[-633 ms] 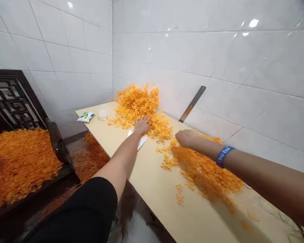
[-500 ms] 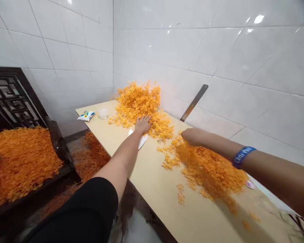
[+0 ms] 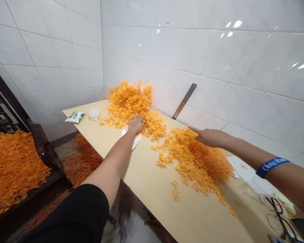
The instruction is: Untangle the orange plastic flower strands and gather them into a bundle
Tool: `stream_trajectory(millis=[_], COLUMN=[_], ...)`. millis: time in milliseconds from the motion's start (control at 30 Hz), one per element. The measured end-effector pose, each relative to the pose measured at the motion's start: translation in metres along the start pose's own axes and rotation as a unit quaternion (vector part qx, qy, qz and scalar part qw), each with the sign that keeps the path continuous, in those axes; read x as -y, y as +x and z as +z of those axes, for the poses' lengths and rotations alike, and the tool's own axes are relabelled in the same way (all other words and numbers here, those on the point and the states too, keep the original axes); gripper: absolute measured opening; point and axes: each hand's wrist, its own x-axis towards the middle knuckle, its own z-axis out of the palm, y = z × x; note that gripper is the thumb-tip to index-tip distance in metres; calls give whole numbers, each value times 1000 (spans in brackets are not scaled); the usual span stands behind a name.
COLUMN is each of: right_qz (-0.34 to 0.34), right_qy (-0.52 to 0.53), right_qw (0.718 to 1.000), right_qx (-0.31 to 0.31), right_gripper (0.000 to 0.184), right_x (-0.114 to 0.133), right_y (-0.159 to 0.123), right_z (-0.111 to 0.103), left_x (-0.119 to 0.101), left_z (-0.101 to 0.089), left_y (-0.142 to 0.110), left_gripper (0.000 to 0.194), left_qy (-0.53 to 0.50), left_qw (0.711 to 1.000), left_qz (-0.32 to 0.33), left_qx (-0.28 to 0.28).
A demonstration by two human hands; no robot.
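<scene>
My left hand (image 3: 136, 124) lies with fingers spread on the near edge of a tall heap of orange flower sprigs (image 3: 131, 98) on the table. Under that wrist is a piece of white paper (image 3: 136, 142). Over the upper edge of a second, flatter pile of orange sprigs (image 3: 200, 162) is my right hand (image 3: 210, 137), fingers stretched to the left and thumb apart. I see nothing held in it; whether its fingertips touch the sprigs is hard to make out. A few loose sprigs (image 3: 175, 190) lie nearer the front edge.
At the table's far left are a small packet (image 3: 75, 117) and a glass cup (image 3: 93, 114). A metal bar (image 3: 184, 101) leans on the tiled wall. Eyeglasses (image 3: 276, 211) lie front right. A dark wooden chair (image 3: 42, 145) holds more orange pieces; others cover the floor.
My right hand has gone from closed to stretched out. The right pile now spreads further up, beneath that hand. My left hand stays on the heap while the view has shifted right.
</scene>
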Motion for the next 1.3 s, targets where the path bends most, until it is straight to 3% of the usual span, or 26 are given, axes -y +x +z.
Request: stream_trajectory(millis=[100, 233, 400, 567, 867, 1067, 1200, 1300], right_qz=[-9, -97, -162, -160, -130, -142, -154, -198], right_qy=[9, 39, 31, -7, -5, 47, 89, 108], right_qw=[999, 992, 984, 984, 991, 989, 984, 974], right_qx=[-40, -76, -62, -73, -44, 3, -10, 2], right_gripper=[55, 53, 77, 34, 30, 25, 34, 29], right_x=[29, 76, 114, 134, 137, 144, 152, 166], right_y=[16, 49, 90, 102, 82, 43, 18, -10], right_z=[5, 7, 11, 10, 8, 24, 27, 25], left_x=[0, 0, 0, -1, -3, -3, -2, -2], left_z=[0, 1, 3, 3, 1, 1, 1, 0], left_y=[0, 1, 2, 2, 2, 1, 1, 2], left_gripper=[58, 58, 58, 58, 59, 58, 58, 58], left_qy=[13, 25, 29, 31, 36, 23, 17, 18], left_qw=[1000, 1000, 999, 999, 999, 1000, 1000, 1000], left_qz=[-2, -5, -13, -17, -18, -8, -2, 0], left_qx=[1, 0, -5, -5, 5, 2, -3, -4])
